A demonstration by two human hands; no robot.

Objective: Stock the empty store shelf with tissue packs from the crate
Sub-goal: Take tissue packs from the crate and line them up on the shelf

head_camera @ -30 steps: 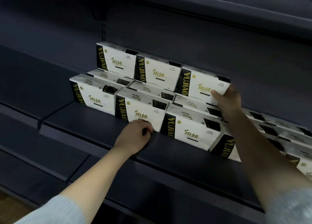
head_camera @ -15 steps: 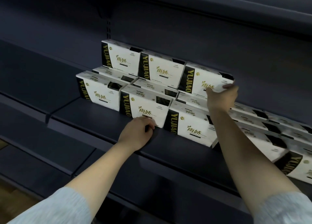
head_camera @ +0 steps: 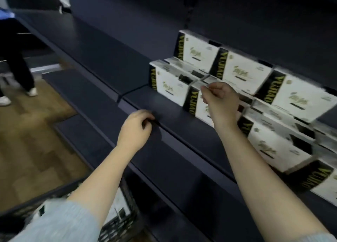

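White tissue packs (head_camera: 244, 72) with black and gold ends stand stacked in stepped rows on the dark shelf (head_camera: 184, 130), filling its right part. My right hand (head_camera: 221, 103) hangs in the air just in front of the front-row packs, fingers loosely curled, holding nothing. My left hand (head_camera: 135, 130) is at the shelf's front lip, left of the packs, fingers loosely curled and empty. A dark lattice crate (head_camera: 125, 223) sits low at the bottom left, with white packs (head_camera: 116, 203) partly hidden behind my left sleeve.
The shelf board runs bare to the left of the packs, with more dark shelves above and below (head_camera: 87, 132). Wooden floor (head_camera: 32, 150) lies at the left. A person's legs and white shoes (head_camera: 31, 91) stand at the far left.
My right hand has let go of the top-row pack and pulled back toward me. My left hand slid from the front pack to the shelf lip. The view swung left and down, showing the crate.
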